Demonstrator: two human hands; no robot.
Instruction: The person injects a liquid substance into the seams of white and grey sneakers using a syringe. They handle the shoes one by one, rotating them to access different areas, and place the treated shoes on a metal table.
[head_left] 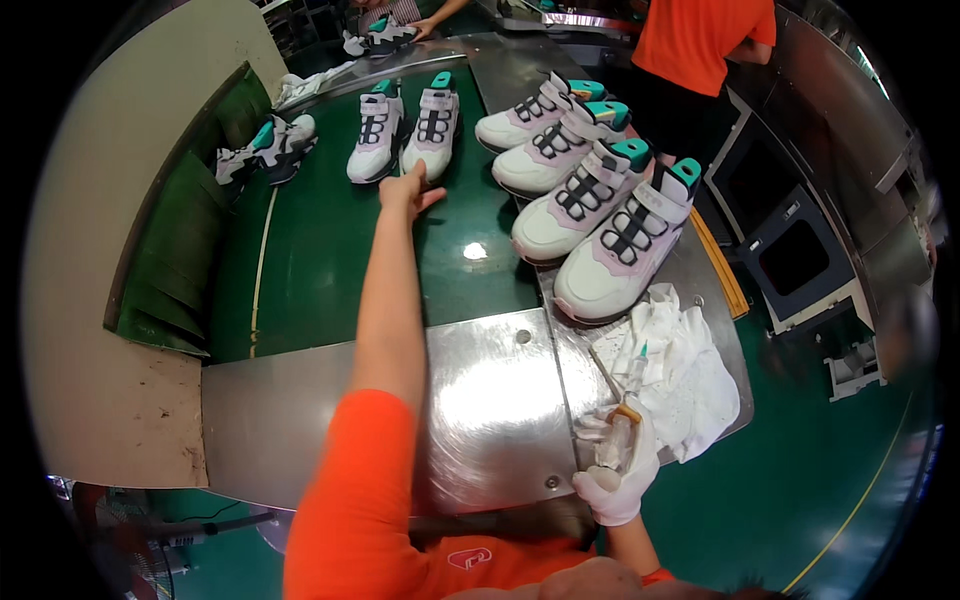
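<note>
My left hand [408, 188] stretches out bare over the green conveyor belt [320, 260], fingers apart, just short of a pair of white sneakers [405, 128] with teal heels. It holds nothing. My right hand [618, 468], in a white glove, grips a small clear squeeze bottle [616, 440] with a thin nozzle, low over the steel table [490, 400]. Several more white and lilac sneakers [590, 200] sit in a row at the table's right edge.
A crumpled white cloth [680, 370] lies beside my right hand. Another sneaker pair [265, 148] rests by the belt's left wall. A person in an orange shirt [705, 40] stands far right; another person's hand [425, 25] touches a shoe at the top.
</note>
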